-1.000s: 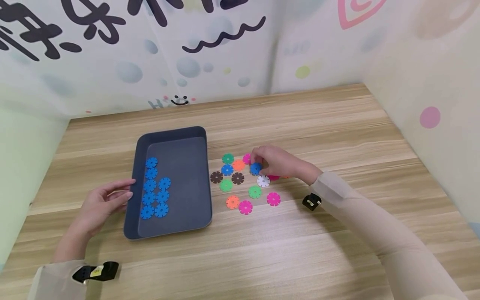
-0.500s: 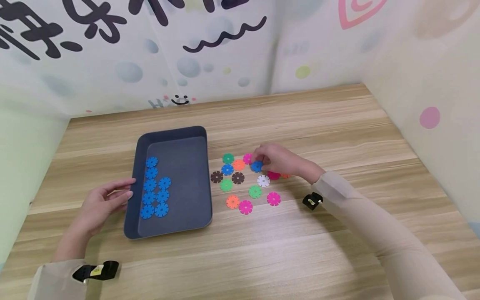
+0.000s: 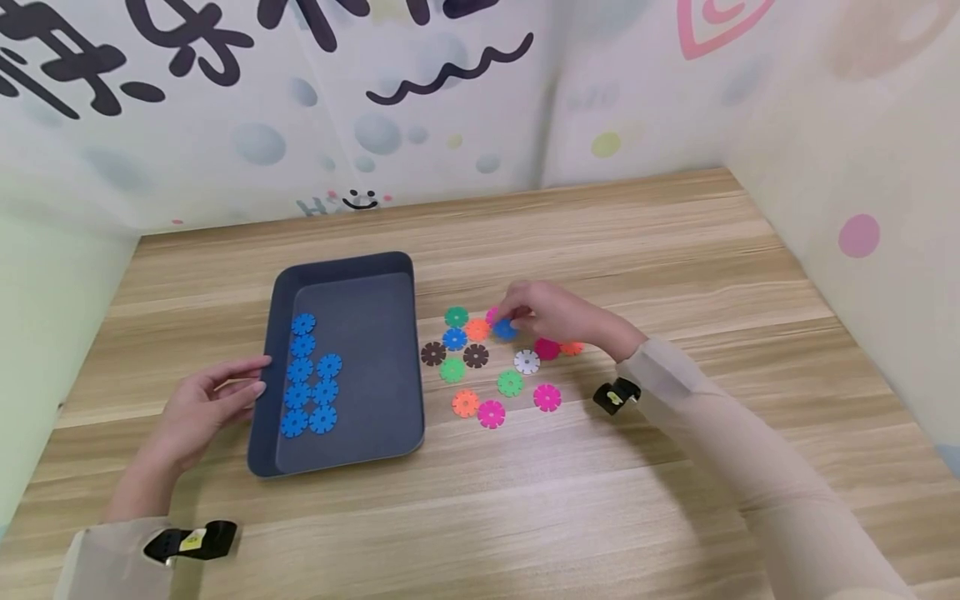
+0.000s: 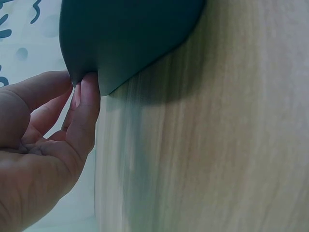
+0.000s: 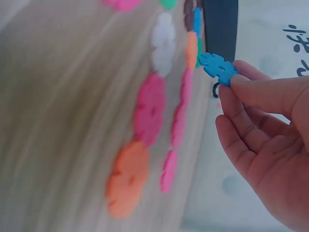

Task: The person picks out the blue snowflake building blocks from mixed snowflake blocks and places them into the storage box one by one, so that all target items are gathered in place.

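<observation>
My right hand point(image 3: 553, 312) pinches a blue notched plastic disc point(image 5: 219, 67) between thumb and fingers, raised off the table. Under and around it lie loose discs of the same kind: a white one point(image 3: 527, 362), a dark pink one point(image 3: 547, 349), an orange one point(image 3: 477, 330) and another blue one point(image 3: 454, 339). A dark grey tray point(image 3: 375, 367) stands left of them, with several blue discs point(image 3: 300, 370) in two columns along its left side. The left hand point(image 3: 201, 408) holds the tray's left rim, thumb on the outer wall point(image 4: 130, 43).
More discs lie between tray and right sleeve: dark brown point(image 3: 432, 354), light green point(image 3: 510, 383), dark green point(image 3: 456, 317) and bright pink point(image 3: 491, 414). The wooden table point(image 3: 465, 517) meets a printed wall point(image 3: 450, 108) at the back and walls on both sides.
The right hand has lifted the blue disc from beside the white one and shifted slightly away and left with it. The left hand and the tray stay in place.
</observation>
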Motion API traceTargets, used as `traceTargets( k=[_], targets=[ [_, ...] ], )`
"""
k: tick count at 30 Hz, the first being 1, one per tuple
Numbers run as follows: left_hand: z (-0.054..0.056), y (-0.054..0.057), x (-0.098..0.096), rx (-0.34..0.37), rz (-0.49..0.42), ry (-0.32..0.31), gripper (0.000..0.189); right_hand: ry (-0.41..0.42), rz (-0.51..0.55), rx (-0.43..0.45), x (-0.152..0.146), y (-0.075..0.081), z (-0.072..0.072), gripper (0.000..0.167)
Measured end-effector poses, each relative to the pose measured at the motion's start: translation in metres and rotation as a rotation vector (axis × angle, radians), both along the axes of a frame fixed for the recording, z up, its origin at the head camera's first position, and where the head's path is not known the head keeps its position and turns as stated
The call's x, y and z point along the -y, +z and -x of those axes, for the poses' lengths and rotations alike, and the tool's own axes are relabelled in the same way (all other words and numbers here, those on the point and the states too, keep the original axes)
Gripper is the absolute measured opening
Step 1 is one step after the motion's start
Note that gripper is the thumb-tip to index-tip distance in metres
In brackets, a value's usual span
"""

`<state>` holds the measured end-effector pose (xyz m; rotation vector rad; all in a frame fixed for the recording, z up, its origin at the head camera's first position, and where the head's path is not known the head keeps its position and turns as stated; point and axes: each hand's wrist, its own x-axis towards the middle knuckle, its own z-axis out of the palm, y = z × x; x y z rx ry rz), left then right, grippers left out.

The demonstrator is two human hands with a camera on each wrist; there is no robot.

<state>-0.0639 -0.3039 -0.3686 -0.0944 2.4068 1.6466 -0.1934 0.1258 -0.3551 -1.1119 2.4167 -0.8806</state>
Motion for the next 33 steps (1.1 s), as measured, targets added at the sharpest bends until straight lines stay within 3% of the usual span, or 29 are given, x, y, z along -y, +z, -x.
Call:
traceTargets(
  k=[16, 23, 29, 33],
  targets=[
    [0.0, 0.0, 0.0, 0.005, 0.017, -0.004, 0.038, 0.134, 0.074, -0.11, 0.061, 0.016, -0.002, 0.023],
    [-0.001, -0.001, -0.001, 0.002, 0.021, -0.002, 0.037, 0.158, 0.137, -0.076, 0.097, 0.021, 0.0, 0.025],
    [-0.001, -0.001, 0.0, 0.001, -0.026, 0.002, 0.036, 0.176, 0.117, -0.06, 0.125, 0.028, 0.001, 0.025],
    [0.0, -0.002, 0.0, 0.0, -0.003, 0.003, 0.037, 0.171, 0.126, -0.017, 0.144, 0.03, 0.004, 0.025]
  ],
)
